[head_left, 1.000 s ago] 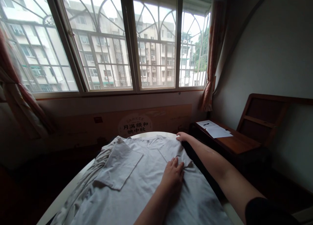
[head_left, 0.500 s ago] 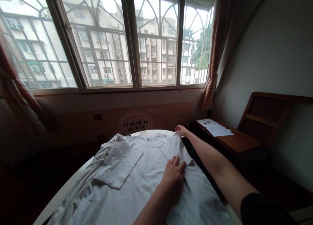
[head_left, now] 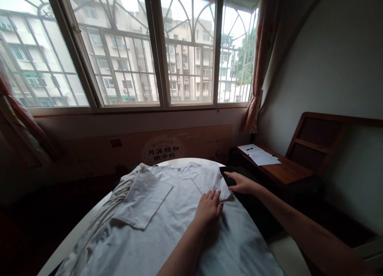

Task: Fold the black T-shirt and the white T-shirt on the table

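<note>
A white T-shirt (head_left: 167,212) lies spread on a round white table (head_left: 176,161), its collar toward the window and its left sleeve folded inward over the body. My left hand (head_left: 209,206) rests flat on the shirt, fingers spread near the right sleeve. My right hand (head_left: 241,183) is just beyond the shirt's right edge, over dark cloth (head_left: 260,212); its fingers are apart and nothing shows in them. Wrinkled pale fabric (head_left: 101,216) bunches along the shirt's left side.
At the right, a wooden bench (head_left: 290,172) bears white papers (head_left: 263,155) with a pen. A printed cardboard panel (head_left: 203,144) stands below the barred window (head_left: 188,68). Curtains (head_left: 254,96) hang at both sides.
My right hand has let go of the shirt's far right corner and come back toward me, to the shirt's right side. My left hand stays on the shirt. The view has shifted slightly.
</note>
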Action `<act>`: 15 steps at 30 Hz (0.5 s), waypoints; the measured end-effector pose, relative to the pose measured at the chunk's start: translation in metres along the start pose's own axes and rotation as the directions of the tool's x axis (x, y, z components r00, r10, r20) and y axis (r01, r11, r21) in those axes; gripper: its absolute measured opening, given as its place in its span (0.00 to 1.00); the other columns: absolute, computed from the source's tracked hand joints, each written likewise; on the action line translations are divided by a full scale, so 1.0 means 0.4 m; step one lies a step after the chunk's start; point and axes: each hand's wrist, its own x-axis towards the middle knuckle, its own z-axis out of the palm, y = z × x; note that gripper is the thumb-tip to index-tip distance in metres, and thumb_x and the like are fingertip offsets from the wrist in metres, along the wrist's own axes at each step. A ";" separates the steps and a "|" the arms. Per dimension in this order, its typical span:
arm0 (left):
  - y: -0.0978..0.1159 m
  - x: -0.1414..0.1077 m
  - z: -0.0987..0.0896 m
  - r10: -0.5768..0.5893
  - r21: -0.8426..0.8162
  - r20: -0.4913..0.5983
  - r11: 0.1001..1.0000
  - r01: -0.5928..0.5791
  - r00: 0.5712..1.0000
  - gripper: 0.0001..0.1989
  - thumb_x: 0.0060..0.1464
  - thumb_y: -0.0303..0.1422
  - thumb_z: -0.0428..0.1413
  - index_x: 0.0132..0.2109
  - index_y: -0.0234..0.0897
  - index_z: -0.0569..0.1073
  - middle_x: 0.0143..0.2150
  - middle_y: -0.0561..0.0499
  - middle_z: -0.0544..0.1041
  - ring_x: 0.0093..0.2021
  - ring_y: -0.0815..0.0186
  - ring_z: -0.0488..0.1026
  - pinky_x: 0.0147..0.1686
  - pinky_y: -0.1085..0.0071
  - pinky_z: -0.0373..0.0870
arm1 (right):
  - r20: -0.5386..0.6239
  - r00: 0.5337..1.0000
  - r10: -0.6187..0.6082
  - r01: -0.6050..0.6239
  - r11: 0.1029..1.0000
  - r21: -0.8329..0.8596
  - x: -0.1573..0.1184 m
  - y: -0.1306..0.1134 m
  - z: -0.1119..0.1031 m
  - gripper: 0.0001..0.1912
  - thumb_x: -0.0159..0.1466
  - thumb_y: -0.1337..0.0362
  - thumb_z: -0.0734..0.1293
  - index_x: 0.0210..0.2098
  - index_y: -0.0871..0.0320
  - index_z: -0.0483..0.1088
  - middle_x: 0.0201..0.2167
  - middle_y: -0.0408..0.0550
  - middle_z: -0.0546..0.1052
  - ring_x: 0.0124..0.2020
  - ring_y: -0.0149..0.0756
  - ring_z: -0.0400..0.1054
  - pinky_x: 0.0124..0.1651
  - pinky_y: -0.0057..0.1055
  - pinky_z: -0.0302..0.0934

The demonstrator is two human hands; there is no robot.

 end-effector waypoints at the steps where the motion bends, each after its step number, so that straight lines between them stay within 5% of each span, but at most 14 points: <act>1: 0.003 0.001 -0.001 -0.009 0.002 -0.013 1.000 0.009 1.000 0.29 0.69 0.42 0.42 0.72 0.38 0.58 0.73 0.43 0.59 0.72 0.54 0.56 0.70 0.54 0.51 | 0.023 1.000 -0.010 0.011 0.999 -0.033 -0.042 -0.002 0.007 0.42 0.52 0.61 0.75 0.66 0.56 0.65 0.53 0.55 0.76 0.54 0.49 0.70 0.59 0.39 0.63; 5: 0.015 0.032 -0.023 -0.045 0.079 -0.092 0.996 0.052 0.995 0.25 0.68 0.39 0.44 0.68 0.37 0.64 0.64 0.42 0.72 0.62 0.55 0.69 0.62 0.58 0.63 | -0.060 0.998 0.008 -0.022 0.972 -0.233 -0.127 -0.033 0.043 0.34 0.60 0.60 0.68 0.65 0.53 0.66 0.50 0.55 0.77 0.51 0.48 0.71 0.54 0.38 0.63; 8: 0.010 0.114 -0.063 -0.062 0.145 -0.110 0.986 0.078 0.992 0.21 0.68 0.36 0.43 0.60 0.36 0.72 0.53 0.41 0.78 0.52 0.54 0.74 0.52 0.58 0.70 | -0.131 0.990 0.048 -0.081 0.962 -0.262 -0.137 -0.060 0.066 0.27 0.63 0.64 0.64 0.62 0.52 0.68 0.46 0.53 0.79 0.47 0.44 0.72 0.50 0.34 0.62; 12: -0.014 0.276 -0.099 -0.002 0.171 -0.112 0.985 0.021 0.994 0.19 0.67 0.31 0.43 0.56 0.36 0.73 0.57 0.41 0.75 0.59 0.56 0.68 0.59 0.61 0.64 | -0.174 0.984 0.029 -0.076 0.960 -0.270 -0.145 -0.078 0.080 0.20 0.62 0.70 0.62 0.52 0.54 0.72 0.45 0.51 0.79 0.47 0.42 0.72 0.50 0.32 0.60; 15: -0.031 0.371 -0.077 0.046 0.172 -0.071 0.985 -0.033 0.996 0.19 0.67 0.31 0.44 0.58 0.35 0.72 0.59 0.41 0.74 0.62 0.58 0.66 0.63 0.62 0.60 | -0.194 0.981 0.011 -0.060 0.967 -0.248 -0.153 -0.079 0.082 0.13 0.61 0.71 0.61 0.42 0.54 0.72 0.41 0.48 0.79 0.43 0.40 0.73 0.47 0.30 0.60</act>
